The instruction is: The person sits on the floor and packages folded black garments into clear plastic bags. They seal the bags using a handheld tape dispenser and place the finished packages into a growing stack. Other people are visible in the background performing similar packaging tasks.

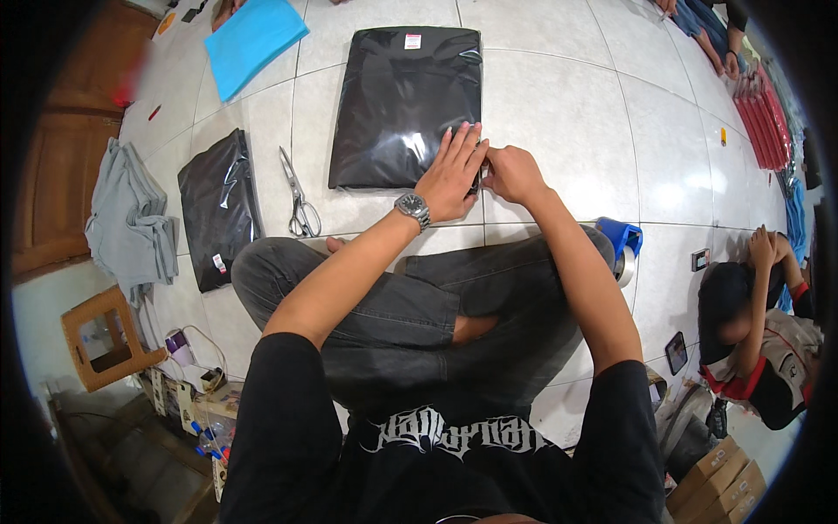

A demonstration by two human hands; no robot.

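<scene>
A folded black garment in a clear plastic bag (406, 105) lies flat on the floor in front of me, with a small white and red label near its far edge. My left hand (451, 175) rests on its near right corner, fingers stretched out, a metal watch on the wrist. Right beside it, my right hand (517, 173) is closed in a pinch at the bag's right edge. What those fingertips hold is too small to make out. Scissors (297, 194) lie to the left of the bag, and a blue tape dispenser (618, 240) stands by my right knee.
Left of the scissors lies another black bagged garment (218, 210), with grey cloth (131, 223) beyond it. A bright blue folded piece (253, 45) is at the far left. Another person (759, 332) is at the right, near a phone (676, 353). Red bagged garments (761, 120) are stacked far right.
</scene>
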